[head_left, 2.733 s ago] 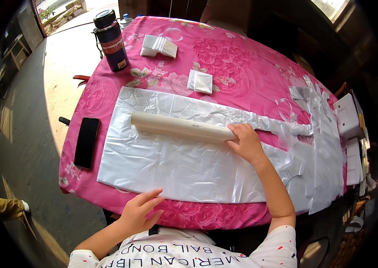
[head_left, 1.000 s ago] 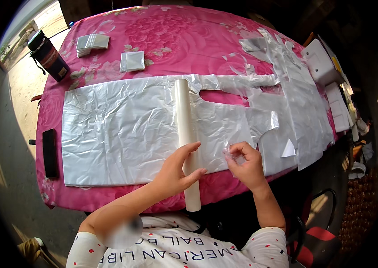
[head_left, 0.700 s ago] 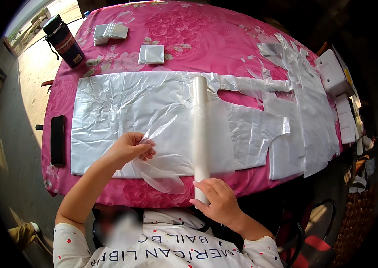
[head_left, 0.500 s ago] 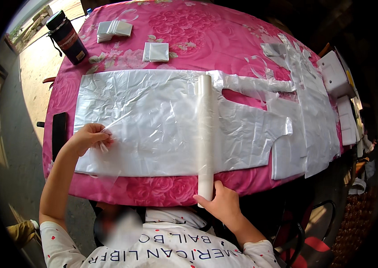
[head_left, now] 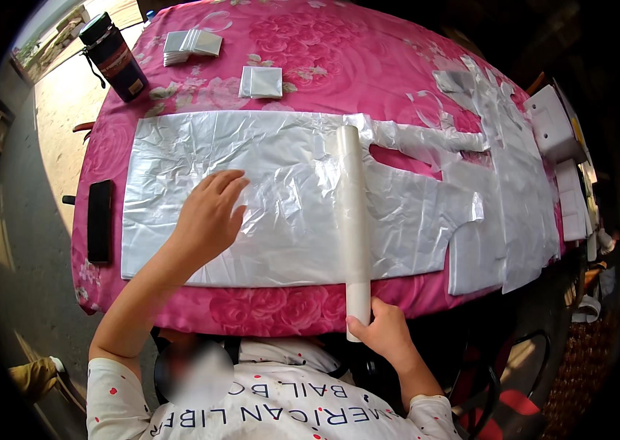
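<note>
A translucent white roll of plastic film lies upright in the picture across the flat, crinkled plastic bags. Its near end sticks out past the table edge, where my right hand is closed around it. My left hand hovers over or rests lightly on the bag sheet left of the roll; which of the two I cannot tell. Its fingers are stretched out with the thumb apart, and nothing is in them. The bags' handle parts lie to the right of the roll.
A pink floral tablecloth covers the table. More plastic bags spread at the right, beside white boxes. A black phone lies at the left edge. Flat square packets and a dark flask stand farther back.
My left hand has let go of the thin plastic edge it pinched and moved right and away over the bags. The roll and my right hand have shifted slightly right.
</note>
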### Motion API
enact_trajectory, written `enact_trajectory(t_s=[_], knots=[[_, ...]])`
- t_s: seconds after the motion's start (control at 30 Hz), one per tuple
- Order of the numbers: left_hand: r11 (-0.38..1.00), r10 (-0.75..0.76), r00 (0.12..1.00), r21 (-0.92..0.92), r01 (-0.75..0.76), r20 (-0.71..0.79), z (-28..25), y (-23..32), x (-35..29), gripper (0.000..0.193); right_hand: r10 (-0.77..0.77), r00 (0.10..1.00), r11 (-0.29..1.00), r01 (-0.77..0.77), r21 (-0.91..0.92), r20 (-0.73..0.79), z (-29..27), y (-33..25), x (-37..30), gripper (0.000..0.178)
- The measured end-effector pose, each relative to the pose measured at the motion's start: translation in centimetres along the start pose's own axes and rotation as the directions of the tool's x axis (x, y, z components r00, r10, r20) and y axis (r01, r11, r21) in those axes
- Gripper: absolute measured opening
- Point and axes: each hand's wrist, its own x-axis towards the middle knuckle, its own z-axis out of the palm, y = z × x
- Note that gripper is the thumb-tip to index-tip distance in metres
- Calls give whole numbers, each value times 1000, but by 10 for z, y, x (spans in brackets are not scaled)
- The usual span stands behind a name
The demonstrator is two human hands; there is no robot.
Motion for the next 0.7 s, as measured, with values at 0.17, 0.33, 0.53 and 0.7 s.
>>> enact_trajectory(t_s=[0.17,0.33,0.53,0.7], knots=[[932,72,997,-355,-79,-32,88,73,22,51,12,998,998,-16,66,65,-2,1,3,42],[976,94,995,-196,-95,-13,121,82,20,57,4,992,995,-17,100,127,-6,3,6,42],[995,102,993,3,-103,64,126,83,12,62,-124,985,991,118,56,121,-38,-11,53,43],[992,121,990,18,-122,79,125,85,17,62,-200,980,961,198,193,-9,-54,-22,171,47]])
